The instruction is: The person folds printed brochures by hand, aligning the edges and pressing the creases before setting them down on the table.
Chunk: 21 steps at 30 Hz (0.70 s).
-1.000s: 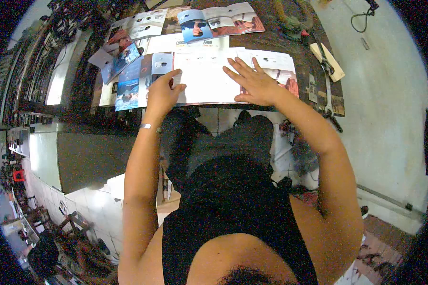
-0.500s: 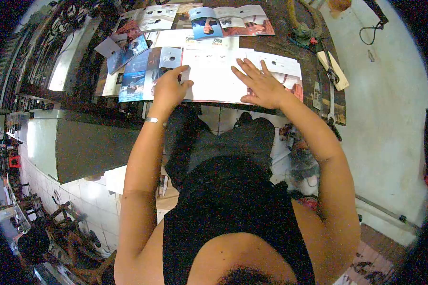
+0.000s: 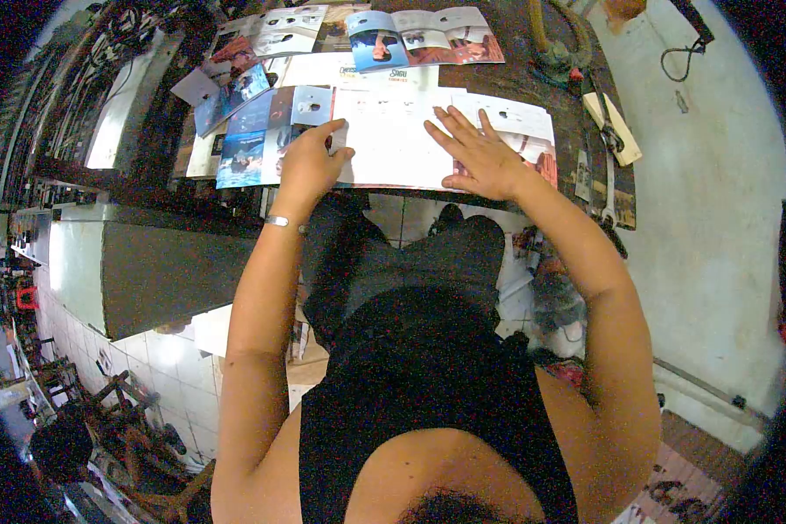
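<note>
The white sheet lies on the table's near edge, between printed pages left and right. My right hand is flat with fingers spread over its right part. My left hand is at its left side, thumb and forefinger apart; the other fingers are hidden, so I can't tell whether they pinch anything. I judge the paper light, bendy and a little slick, easily creased: best held flat under a palm and taken by an edge. More leaflets lie on the far side.
</note>
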Motion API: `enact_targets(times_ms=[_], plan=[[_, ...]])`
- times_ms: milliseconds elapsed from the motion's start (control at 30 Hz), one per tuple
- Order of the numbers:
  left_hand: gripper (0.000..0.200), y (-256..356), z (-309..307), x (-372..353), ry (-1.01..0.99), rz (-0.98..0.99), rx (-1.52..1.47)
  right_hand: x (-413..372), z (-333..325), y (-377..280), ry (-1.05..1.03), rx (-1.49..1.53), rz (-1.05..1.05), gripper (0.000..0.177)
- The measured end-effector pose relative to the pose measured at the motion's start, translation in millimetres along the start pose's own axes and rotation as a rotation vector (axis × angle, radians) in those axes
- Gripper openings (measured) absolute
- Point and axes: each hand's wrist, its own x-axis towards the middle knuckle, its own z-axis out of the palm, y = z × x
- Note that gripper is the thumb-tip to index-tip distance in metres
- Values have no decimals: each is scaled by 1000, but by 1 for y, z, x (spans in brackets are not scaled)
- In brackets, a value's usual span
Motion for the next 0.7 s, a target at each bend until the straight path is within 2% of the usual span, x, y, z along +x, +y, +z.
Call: enact_targets(times_ms=[500, 600, 700], plan=[[55, 2, -1, -1, 11, 39, 12, 0, 2, 0, 13, -36, 1, 104], [56, 7, -4, -1, -20, 24, 47, 0, 1, 1, 22, -37, -3, 104], [53, 12, -1, -5, 35, 74, 134, 0, 1, 1, 11, -25, -3, 104]])
